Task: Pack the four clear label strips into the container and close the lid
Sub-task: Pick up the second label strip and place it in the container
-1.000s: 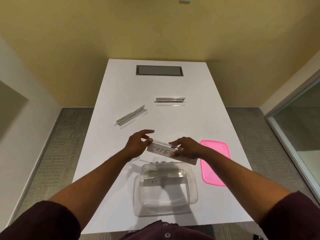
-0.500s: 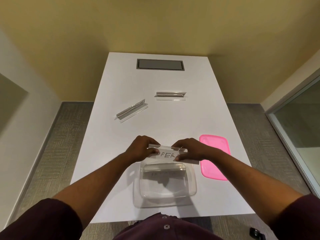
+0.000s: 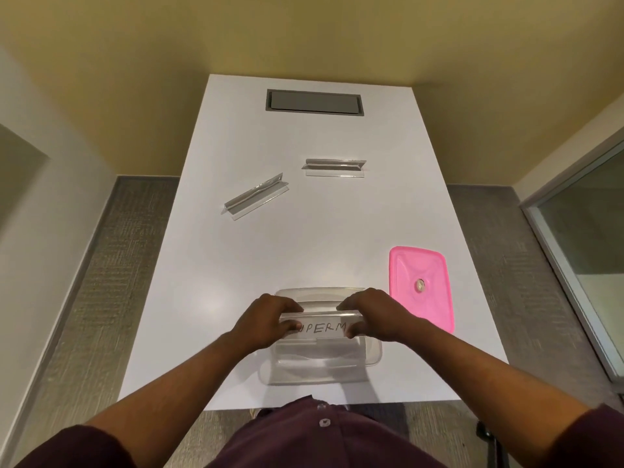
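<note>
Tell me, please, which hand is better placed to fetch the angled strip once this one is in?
Probably the left hand: the angled strip lies far-left on the table, while the right hand sits nearer the pink lid.

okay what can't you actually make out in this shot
- Head view: the ends of the lettered strip, covered by the left hand and right hand.
- Head view: any strip already in the container, masked by the hands and clear plastic.
</note>
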Available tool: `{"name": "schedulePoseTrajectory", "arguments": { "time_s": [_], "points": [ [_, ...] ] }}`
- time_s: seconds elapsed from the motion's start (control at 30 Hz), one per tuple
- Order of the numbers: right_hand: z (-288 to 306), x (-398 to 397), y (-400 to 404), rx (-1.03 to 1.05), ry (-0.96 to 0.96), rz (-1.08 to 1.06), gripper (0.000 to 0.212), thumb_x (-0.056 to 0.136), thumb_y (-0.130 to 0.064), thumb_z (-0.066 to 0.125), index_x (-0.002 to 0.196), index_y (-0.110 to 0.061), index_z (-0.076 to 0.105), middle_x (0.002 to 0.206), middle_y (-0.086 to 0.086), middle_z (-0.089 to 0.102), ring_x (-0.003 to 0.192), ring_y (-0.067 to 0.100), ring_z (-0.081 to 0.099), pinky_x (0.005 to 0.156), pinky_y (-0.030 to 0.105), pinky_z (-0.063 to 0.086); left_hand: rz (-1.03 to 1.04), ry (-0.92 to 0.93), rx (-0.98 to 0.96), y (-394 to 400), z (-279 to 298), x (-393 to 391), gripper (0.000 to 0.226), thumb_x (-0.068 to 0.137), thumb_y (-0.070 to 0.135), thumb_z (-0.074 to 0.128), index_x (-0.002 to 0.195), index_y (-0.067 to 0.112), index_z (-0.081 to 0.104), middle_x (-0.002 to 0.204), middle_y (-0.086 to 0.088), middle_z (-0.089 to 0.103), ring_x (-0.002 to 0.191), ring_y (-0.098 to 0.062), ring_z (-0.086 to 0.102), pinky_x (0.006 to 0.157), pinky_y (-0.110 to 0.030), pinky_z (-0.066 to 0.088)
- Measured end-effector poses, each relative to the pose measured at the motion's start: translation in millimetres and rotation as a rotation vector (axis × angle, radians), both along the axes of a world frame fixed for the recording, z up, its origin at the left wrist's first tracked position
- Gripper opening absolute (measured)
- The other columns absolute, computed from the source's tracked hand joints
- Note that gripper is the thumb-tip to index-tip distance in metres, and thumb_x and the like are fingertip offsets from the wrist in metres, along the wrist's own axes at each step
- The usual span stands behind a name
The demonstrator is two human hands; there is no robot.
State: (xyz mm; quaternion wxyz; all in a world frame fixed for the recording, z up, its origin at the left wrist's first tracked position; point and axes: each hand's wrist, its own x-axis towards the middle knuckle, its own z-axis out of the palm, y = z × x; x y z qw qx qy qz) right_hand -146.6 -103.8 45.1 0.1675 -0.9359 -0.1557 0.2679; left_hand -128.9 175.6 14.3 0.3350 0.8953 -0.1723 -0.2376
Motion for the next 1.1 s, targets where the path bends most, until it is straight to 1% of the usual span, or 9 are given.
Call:
{"name": "schedulePoseTrajectory", "arguments": {
  "time_s": [0.1, 0.17, 0.23, 0.3, 0.37, 0.43, 0.7, 0.9, 1.1],
  "points": [
    [-12, -9, 3, 0.002, 0.019, 0.0, 0.061, 0.076, -0.039, 0.084, 0.132, -0.023, 0.066, 0.133, -0.004, 0.068, 0.124, 0.019, 0.059, 0.097, 0.029, 0.041, -0.091, -0.01, 0.082, 0, -6, -6, 0.038, 0.081, 0.044, 0.074, 0.115, 0.027, 0.071, 0.114, 0.011, 0.073, 0.107, -0.009, 0.064, 0.102, -0.031, 0.046],
    [-18, -12, 4, -0.002, 0.034, -0.007, 0.062, 0.077, -0.037, 0.084, 0.134, -0.023, 0.064, 0.135, -0.003, 0.066, 0.126, 0.02, 0.056, 0.1, 0.031, 0.04, -0.152, -0.051, 0.148, -2, -10, -9, 0.04, 0.083, 0.044, 0.072, 0.118, 0.025, 0.069, 0.115, 0.009, 0.073, 0.112, -0.013, 0.062, 0.118, -0.034, 0.031],
    [-23, -15, 5, -0.011, 0.057, -0.01, 0.063, 0.078, -0.035, 0.084, 0.136, -0.022, 0.062, 0.138, -0.001, 0.064, 0.129, 0.02, 0.054, 0.104, 0.031, 0.038, -0.207, -0.101, 0.212, -5, -11, -11, 0.041, 0.084, 0.044, 0.071, 0.119, 0.024, 0.068, 0.115, 0.006, 0.073, 0.116, -0.016, 0.06, 0.122, -0.034, 0.021],
    [-29, -17, 7, -0.019, 0.084, -0.01, 0.063, 0.079, -0.031, 0.083, 0.136, -0.021, 0.06, 0.139, 0.0, 0.062, 0.129, 0.021, 0.052, 0.105, 0.031, 0.038, -0.268, -0.121, 0.299, -10, -11, -13, 0.042, 0.084, 0.043, 0.071, 0.121, 0.023, 0.066, 0.116, 0.002, 0.072, 0.119, -0.02, 0.057, 0.117, -0.035, 0.031],
    [-35, -18, 10, -0.033, 0.108, -0.012, 0.062, 0.081, -0.027, 0.083, 0.137, -0.019, 0.059, 0.14, 0.002, 0.06, 0.13, 0.022, 0.052, 0.105, 0.032, 0.039, -0.321, -0.113, 0.403, -16, -11, -14, 0.043, 0.084, 0.042, 0.071, 0.123, 0.025, 0.064, 0.119, -0.002, 0.069, 0.116, -0.024, 0.059, 0.101, -0.036, 0.044],
    [-40, -20, 14, -0.053, 0.124, -0.013, 0.062, 0.082, -0.024, 0.082, 0.138, -0.017, 0.058, 0.142, 0.004, 0.059, 0.131, 0.024, 0.051, 0.105, 0.032, 0.038, -0.357, -0.106, 0.477, -20, -12, -13, 0.043, 0.084, 0.04, 0.072, 0.122, 0.024, 0.063, 0.119, -0.006, 0.067, 0.11, -0.028, 0.062, 0.089, -0.037, 0.049],
    [-59, -27, 22, -0.074, 0.185, -0.076, 0.059, 0.08, -0.017, 0.083, 0.133, -0.015, 0.059, 0.138, 0.007, 0.059, 0.127, 0.026, 0.052, 0.103, 0.032, 0.04, -0.486, -0.154, 0.64, -43, -18, -15, 0.023, 0.084, 0.022, 0.071, 0.101, 0.008, 0.063, 0.108, -0.015, 0.068, 0.095, -0.036, 0.066, 0.075, -0.041, 0.051],
    [-70, -32, 29, -0.094, 0.153, -0.092, 0.057, 0.075, -0.019, 0.086, 0.126, -0.016, 0.061, 0.129, 0.005, 0.062, 0.117, 0.026, 0.059, 0.097, 0.035, 0.046, -0.475, -0.166, 0.655, -46, -26, -18, 0.022, 0.087, 0.017, 0.067, 0.107, 0.008, 0.062, 0.111, -0.015, 0.067, 0.098, -0.035, 0.066, 0.071, -0.039, 0.048],
    [-73, -35, 32, -0.153, 0.082, -0.052, 0.05, 0.078, -0.013, 0.08, 0.124, -0.015, 0.06, 0.124, 0.007, 0.063, 0.113, 0.029, 0.061, 0.088, 0.04, 0.052, -0.445, -0.174, 0.629, -44, -32, -22, 0.024, 0.086, 0.02, 0.069, 0.105, 0.009, 0.06, 0.109, -0.013, 0.066, 0.098, -0.034, 0.065, 0.073, -0.04, 0.049]
  ]
}}
